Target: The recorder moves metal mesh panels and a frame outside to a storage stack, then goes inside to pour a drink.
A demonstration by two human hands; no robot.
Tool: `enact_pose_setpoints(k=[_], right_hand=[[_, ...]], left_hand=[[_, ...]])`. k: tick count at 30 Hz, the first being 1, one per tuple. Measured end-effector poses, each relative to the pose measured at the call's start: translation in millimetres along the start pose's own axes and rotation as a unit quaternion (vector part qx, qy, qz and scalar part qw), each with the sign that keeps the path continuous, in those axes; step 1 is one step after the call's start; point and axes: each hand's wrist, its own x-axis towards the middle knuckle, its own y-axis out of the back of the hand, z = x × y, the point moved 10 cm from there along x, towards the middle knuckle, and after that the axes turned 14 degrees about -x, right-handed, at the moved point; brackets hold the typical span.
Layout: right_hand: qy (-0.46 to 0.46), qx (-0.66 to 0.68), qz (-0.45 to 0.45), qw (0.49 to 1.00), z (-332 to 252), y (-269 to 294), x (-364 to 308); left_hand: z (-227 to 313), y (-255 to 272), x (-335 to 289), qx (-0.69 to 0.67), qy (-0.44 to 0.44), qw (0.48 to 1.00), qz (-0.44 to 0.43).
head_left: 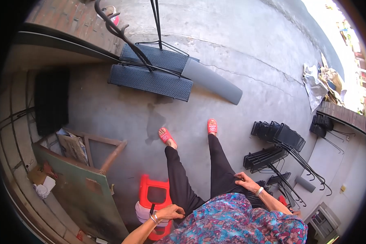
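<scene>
- To your left, the red stool [156,181] stands just beside your left hand [171,212]; you cannot tell whether they touch.
- Your left fingers curl together beside your thigh; whether they hold anything is hidden.
- Farther off, your red slippers [212,129] carry pale print, the clearest lettering in view.
- Your right hand [248,183] rests, fingers bent, on your black trousers [219,166]; any pinch of cloth cannot be told.
- Right of it, and nearer to that hand, lie black racks [265,159], their long hooked rods running from far left to near right.
</scene>
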Motion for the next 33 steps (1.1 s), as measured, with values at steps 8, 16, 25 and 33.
enact_pose_setpoints(k=[8,16,25,33], right_hand=[[0.112,-0.371,0.054,0.92,-109.2,-70.6,-35.6],[0.209,-0.279,0.036,0.936,-137.8,-3.5,141.1],[0.094,0.389,0.138,0.906,-63.7,162.9,514.2],[0.147,0.694,0.186,0.68,-22.9,234.5,666.0]], left_hand=[[-28.7,48.6,-40.3,0.17,-0.006,0.983,0.074],[50.6,228.5,108.5,0.106,-0.2,0.917,0.328],[94.4,389.9,396.0,0.026,-0.171,0.958,0.229],[173.2,465.8,499.0,-0.256,-0.316,0.881,0.24]])
